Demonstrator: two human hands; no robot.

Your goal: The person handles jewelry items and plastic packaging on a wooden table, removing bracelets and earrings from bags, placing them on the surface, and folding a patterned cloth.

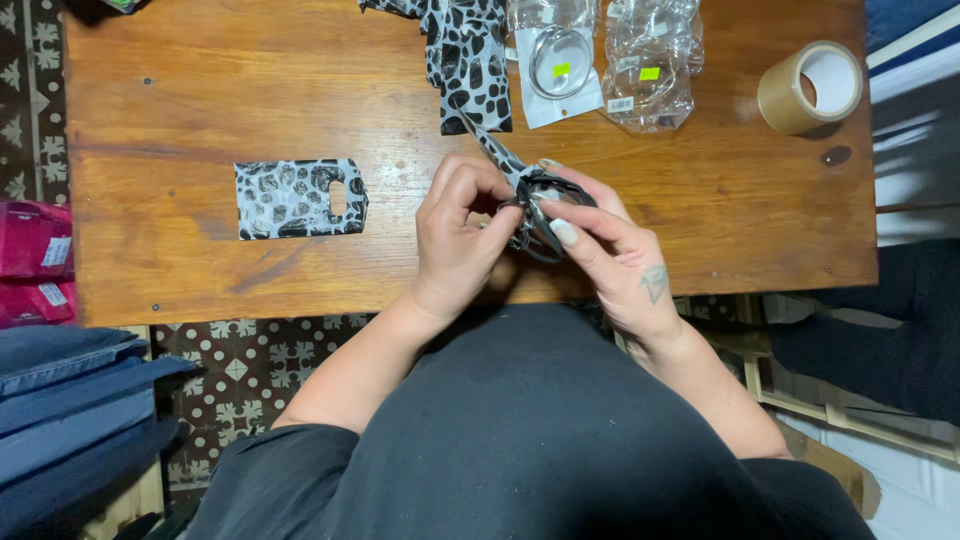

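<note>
Fingers of both hands pinch one dark ring (pixel 540 215) above the wooden table (pixel 180 110)'s near edge. Left of that ring lies a flat spotted bag (pixel 298 198); the left hand (pixel 462 240) and right hand (pixel 612 250) grip it, seemingly mid-wrapping in spotted plastic; behind sit clear packets (pixel 650 65), and tape (pixel 808 85) far right.

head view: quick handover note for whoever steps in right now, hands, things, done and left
Left hand and right hand: fingers of both pinch a dark ring wrapped in black-and-white spotted strip above the brown wooden table.
Spotted strip runs up to the spotted bag.
Flat spotted bag with handle hole lies to the left.
Clear packets of rings unopened; brown tape roll untouched.
Done: one ring in hand. Left: packets.
</note>
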